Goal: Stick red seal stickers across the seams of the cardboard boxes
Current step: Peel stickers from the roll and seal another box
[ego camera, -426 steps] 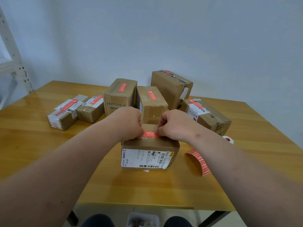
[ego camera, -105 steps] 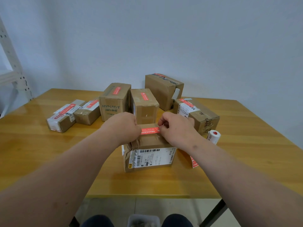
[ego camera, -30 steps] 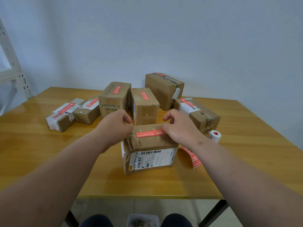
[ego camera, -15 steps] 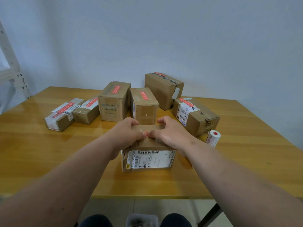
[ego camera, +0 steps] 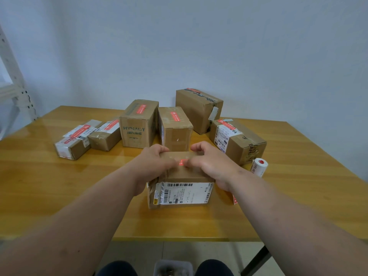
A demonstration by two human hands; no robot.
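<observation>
A small cardboard box [ego camera: 180, 194] with a white shipping label on its front stands near the table's front edge. My left hand [ego camera: 154, 164] and my right hand [ego camera: 213, 162] both lie over its top, fingers curled over the far edge. The thumbs meet in the middle and press a red seal sticker [ego camera: 182, 162], of which only a small patch shows between them. The seam under the hands is hidden.
Several other cardboard boxes with red stickers, such as the HYNAUT box [ego camera: 137, 124], stand behind in an arc. A white sticker roll [ego camera: 258, 167] stands to the right, and a red sticker strip [ego camera: 235, 200] peeks out under my right forearm. The wooden table [ego camera: 59, 196] ends just below.
A second ago the hands held the sticker's two ends over the box top. They have since closed in over it, thumbs now pressing it down at the middle.
</observation>
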